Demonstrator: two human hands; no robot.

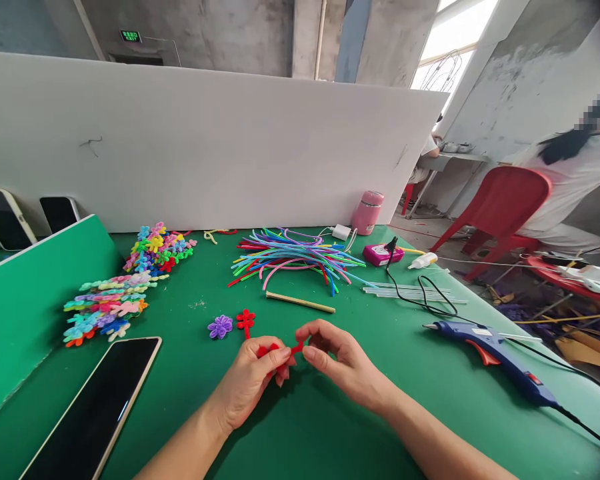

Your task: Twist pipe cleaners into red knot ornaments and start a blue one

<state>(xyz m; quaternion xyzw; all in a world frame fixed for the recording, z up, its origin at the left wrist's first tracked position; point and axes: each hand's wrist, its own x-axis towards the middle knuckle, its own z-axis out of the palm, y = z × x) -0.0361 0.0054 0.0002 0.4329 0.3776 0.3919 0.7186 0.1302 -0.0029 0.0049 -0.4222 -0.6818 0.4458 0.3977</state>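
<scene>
Our left hand (253, 377) pinches the red stem (275, 353) above the table (300, 427); our right hand (343, 363), fingers curled, grips its free end, with the red flower (246, 319) and purple flower (220, 327) lying just beyond our left hand

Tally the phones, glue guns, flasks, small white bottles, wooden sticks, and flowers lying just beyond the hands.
Phones: 3
Glue gun: 1
Pink flask: 1
Small white bottle: 1
Wooden stick: 1
Purple flower: 1
Red flower: 1
Total: 9
</scene>
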